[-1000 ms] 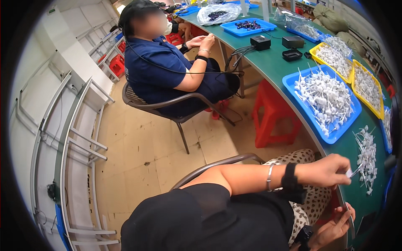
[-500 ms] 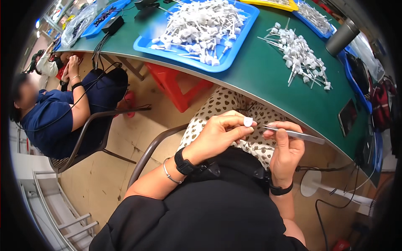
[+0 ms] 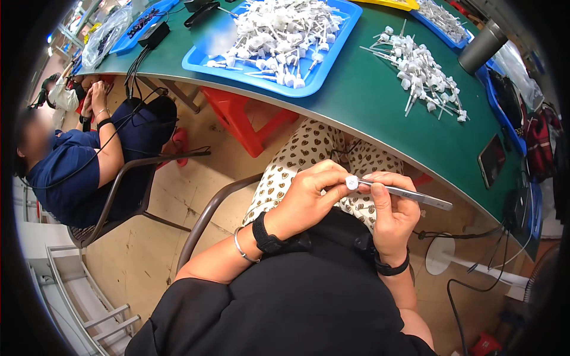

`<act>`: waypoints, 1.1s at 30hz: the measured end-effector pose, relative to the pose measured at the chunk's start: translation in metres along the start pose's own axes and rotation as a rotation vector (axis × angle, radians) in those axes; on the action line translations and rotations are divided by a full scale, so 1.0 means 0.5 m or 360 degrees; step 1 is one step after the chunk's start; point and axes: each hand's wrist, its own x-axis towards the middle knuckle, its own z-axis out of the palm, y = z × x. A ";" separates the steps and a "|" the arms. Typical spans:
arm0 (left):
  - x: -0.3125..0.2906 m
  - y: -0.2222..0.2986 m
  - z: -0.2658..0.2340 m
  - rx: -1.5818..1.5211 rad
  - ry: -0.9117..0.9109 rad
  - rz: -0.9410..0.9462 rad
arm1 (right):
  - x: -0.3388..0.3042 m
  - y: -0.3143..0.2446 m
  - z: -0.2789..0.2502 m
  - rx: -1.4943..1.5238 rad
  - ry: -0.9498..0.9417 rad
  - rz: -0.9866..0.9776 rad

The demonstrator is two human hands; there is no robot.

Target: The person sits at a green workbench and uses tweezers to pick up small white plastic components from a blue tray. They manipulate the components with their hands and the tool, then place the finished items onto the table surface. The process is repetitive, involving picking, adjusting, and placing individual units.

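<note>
Above my lap, my left hand (image 3: 314, 193) pinches a small round white plastic part (image 3: 352, 182) between thumb and forefinger. My right hand (image 3: 393, 207) is closed round a pair of metal tweezers (image 3: 418, 196), whose tips point left and reach the white part. Whether the tips touch it or enter it is too small to tell. On the table ahead, a blue tray (image 3: 309, 89) holds a heap of white plastic pieces with thin stems (image 3: 285, 35). A smaller loose pile of similar white pieces (image 3: 424, 74) lies to its right.
A dark green table (image 3: 380, 118) curves in front of me. On its right side are a phone (image 3: 491, 161) and a grey cylinder-shaped flask (image 3: 484, 47). A red stool (image 3: 243, 121) stands beneath. To the left, another person (image 3: 77, 154) sits on a chair. Cables hang at both sides.
The tweezers in my right hand have moved left, bringing their tips to the white part. My left hand has turned the part so its round face shows more. The view has shifted slightly.
</note>
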 end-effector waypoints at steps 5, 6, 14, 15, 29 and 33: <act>-0.001 -0.004 0.003 0.0055 0.0029 0.0036 | -0.003 0.004 0.001 -0.0165 0.0021 -0.0012; -0.001 -0.004 0.002 0.0074 0.0028 0.0053 | -0.003 0.006 0.003 -0.0181 0.0027 -0.0023; -0.002 -0.007 0.004 0.0123 0.0041 0.0115 | -0.001 0.014 0.002 -0.0320 0.0006 -0.0086; -0.003 -0.006 0.003 0.0128 0.0037 0.0104 | -0.001 0.013 0.002 -0.0354 0.0000 -0.0097; -0.004 -0.005 0.002 0.0160 0.0034 0.0074 | 0.001 0.014 0.001 -0.0428 -0.0019 -0.0120; -0.004 -0.004 0.001 0.0183 0.0031 0.0083 | 0.003 0.015 0.001 -0.0475 -0.0044 -0.0168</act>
